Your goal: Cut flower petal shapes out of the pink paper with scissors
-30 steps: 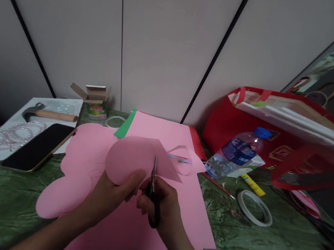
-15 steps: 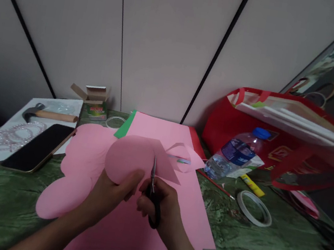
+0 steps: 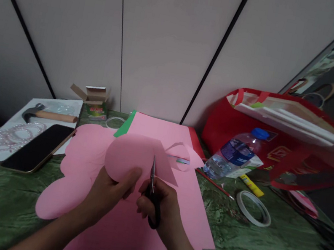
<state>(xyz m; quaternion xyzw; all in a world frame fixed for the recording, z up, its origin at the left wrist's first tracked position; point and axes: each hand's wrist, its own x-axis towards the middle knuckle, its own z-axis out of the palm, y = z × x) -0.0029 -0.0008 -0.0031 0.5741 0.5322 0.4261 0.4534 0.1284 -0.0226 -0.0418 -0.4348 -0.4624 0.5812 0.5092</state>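
Note:
Between the thumb and fingers of my left hand (image 3: 114, 189) is a piece of pink paper (image 3: 128, 157), rounded on its left side and angular on its right. My right hand (image 3: 162, 201) grips black-handled scissors (image 3: 153, 174), their blades pointing away from me at the paper's right part. A cut line runs up from the blade tips. Several rounded pink paper shapes (image 3: 62, 197) lie to the left of my left hand. Beneath both hands spreads a large pink sheet (image 3: 135, 239), and a looped pink offcut (image 3: 182, 149) rests beyond the scissors.
On the left are a phone (image 3: 40, 146), a hammer (image 3: 53, 116), beaded strands (image 3: 13, 135) and a small open box (image 3: 96, 104). A water bottle (image 3: 232, 155), a red bag (image 3: 236, 111), a tape roll (image 3: 253, 208), a yellow tube (image 3: 252, 185) and a red stick (image 3: 215, 183) are on the right.
The pink paper and my left hand have shifted very slightly left, away from the scissor blades. My right hand keeps nearly the same position.

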